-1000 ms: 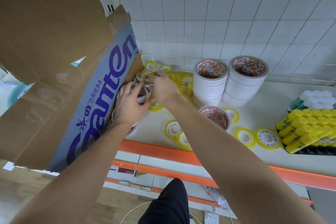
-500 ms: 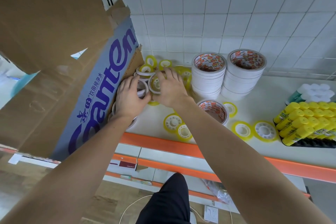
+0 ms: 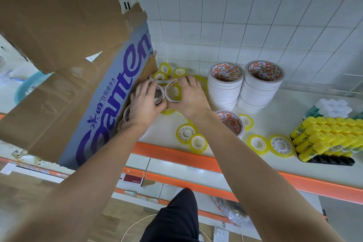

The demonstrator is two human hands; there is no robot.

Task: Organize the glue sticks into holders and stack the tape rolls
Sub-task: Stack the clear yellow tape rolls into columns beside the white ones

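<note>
My left hand (image 3: 146,102) and my right hand (image 3: 189,96) both sit on a cluster of small white tape rolls (image 3: 172,91) beside the cardboard box. The left hand's fingers curl round one roll (image 3: 158,95); the right hand's fingers curl over the roll next to it. Small yellow tape rolls (image 3: 185,133) lie scattered on the white shelf (image 3: 275,124). Two tall stacks of white tape (image 3: 225,88), (image 3: 261,86) stand at the back, with a single large roll (image 3: 231,124) in front. Yellow glue sticks (image 3: 326,137) fill a black holder (image 3: 332,160) at the right.
A big torn cardboard box (image 3: 110,94) with purple lettering leans on the shelf's left end. White-capped green glue bottles (image 3: 332,107) stand behind the glue sticks. The shelf has an orange front rail (image 3: 176,151); a tiled wall is behind. A lower shelf and the floor lie below.
Both hands have shifted slightly toward the back of the shelf and closed together over the small white rolls. The camera has tilted a little.
</note>
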